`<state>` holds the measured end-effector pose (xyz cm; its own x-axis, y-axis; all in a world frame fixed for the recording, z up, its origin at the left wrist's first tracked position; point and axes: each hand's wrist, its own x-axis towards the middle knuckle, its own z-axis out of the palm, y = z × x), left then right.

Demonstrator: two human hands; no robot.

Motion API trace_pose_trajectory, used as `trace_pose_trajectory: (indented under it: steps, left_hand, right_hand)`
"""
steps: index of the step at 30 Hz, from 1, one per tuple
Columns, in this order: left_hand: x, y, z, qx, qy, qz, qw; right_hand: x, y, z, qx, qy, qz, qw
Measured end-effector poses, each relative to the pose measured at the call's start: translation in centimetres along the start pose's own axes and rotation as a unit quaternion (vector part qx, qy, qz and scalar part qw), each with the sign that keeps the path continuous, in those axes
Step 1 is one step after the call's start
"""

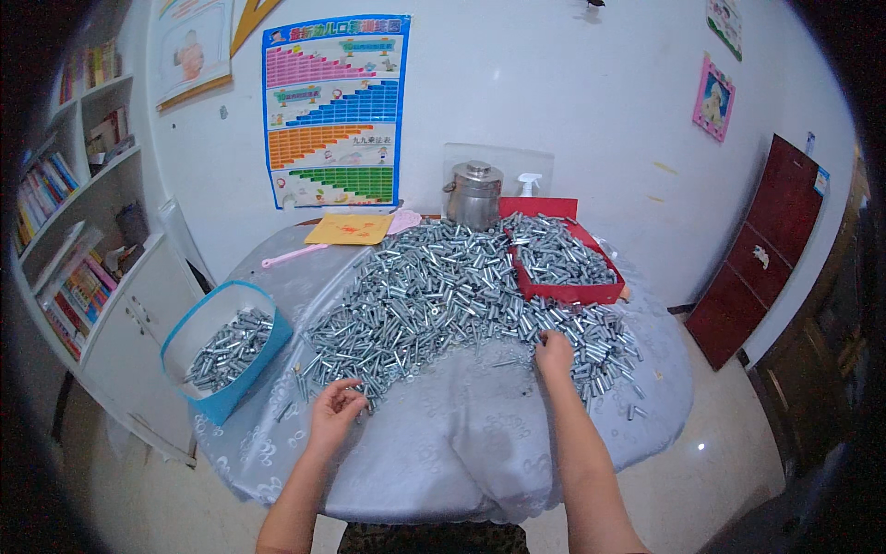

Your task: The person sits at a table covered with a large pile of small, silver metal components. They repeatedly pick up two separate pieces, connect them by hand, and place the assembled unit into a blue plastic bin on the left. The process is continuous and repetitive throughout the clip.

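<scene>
White walls with a colourful chart poster (334, 111) stand behind a round surface (443, 452) draped in a pale patterned cloth. Across it spreads a large heap of small silver metal sleeves (434, 286). At the heap's near edge, the person's left hand (334, 411) has its fingers curled around a few sleeves. Their right hand (554, 353) rests on the pile with fingers bent; whether it grips anything, I cannot tell. 1 red tray (568, 294) holds more sleeves at the far right, beside a steel pot (473, 194). 1 blue-rimmed bin (226, 346) sits at the left edge.
</scene>
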<state>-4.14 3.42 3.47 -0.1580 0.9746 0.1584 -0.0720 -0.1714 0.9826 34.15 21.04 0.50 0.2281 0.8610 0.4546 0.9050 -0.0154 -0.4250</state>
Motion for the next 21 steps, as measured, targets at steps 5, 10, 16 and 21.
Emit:
trace_pose_trajectory:
  steps: [5, 10, 16, 21]
  left_hand:
    - [-0.3, -0.3, 1.3, -0.041, -0.023, -0.033, 0.998]
    - [-0.7, 0.0, 3.1, -0.138, -0.019, -0.055, 0.989]
    - [-0.8, -0.3, 2.9, -0.174, 0.027, -0.049, 0.983]
    - [-0.8, -0.5, 3.1, -0.209, 0.073, -0.026, 0.975]
  right_hand:
    - [-2.0, -3.1, -1.5, 0.273, -0.037, -0.008, 0.961]
    - [-7.7, -10.1, -2.2, 0.443, -0.26, -0.021, 0.858]
    - [-11.8, -15.9, -2.8, 0.52, -0.415, -0.059, 0.744]
    - [-13.0, -16.5, -2.0, 0.503, -0.398, -0.1, 0.76]
